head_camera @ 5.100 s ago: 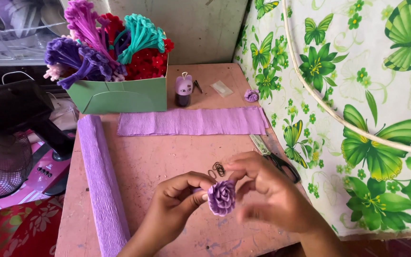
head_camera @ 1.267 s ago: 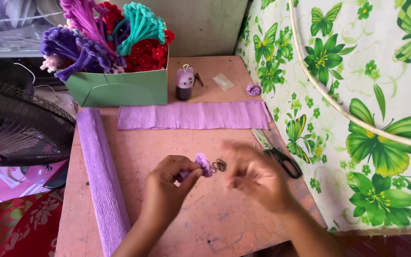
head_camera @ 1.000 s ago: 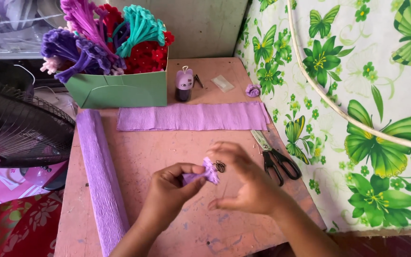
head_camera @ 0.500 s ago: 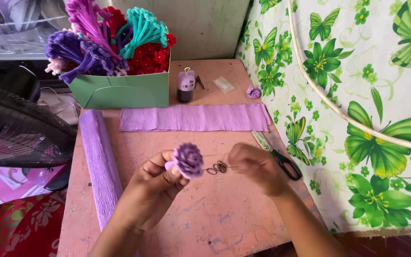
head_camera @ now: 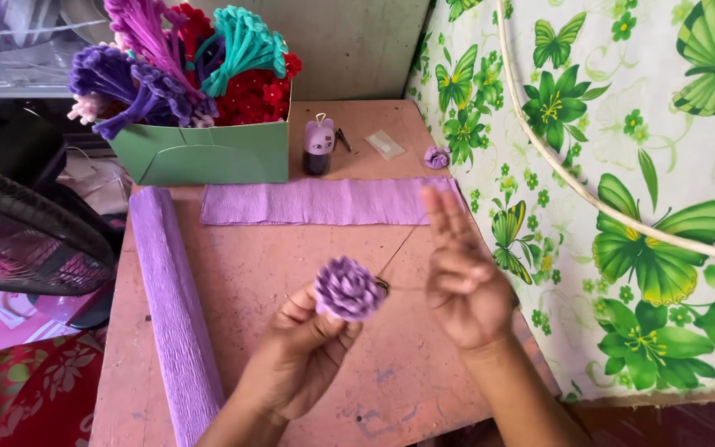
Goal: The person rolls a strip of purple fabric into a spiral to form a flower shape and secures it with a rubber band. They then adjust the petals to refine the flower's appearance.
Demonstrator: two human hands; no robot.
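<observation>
The left hand [head_camera: 299,352] pinches the purple crepe-paper flower [head_camera: 347,288] from beneath, bloom above the fingertips; it looks light, soft, crushable; best held at its base; the right hand [head_camera: 461,277] stands open beside it.

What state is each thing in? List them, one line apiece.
Paper flower: rolled up, pinched in the left hand.
Right hand: open, holding nothing I can make out.
Crepe roll: rolled, lying on the table.
Crepe strip: unrolled, flat.
Green box: open, full of flowers.
Small bottle: upright.
</observation>
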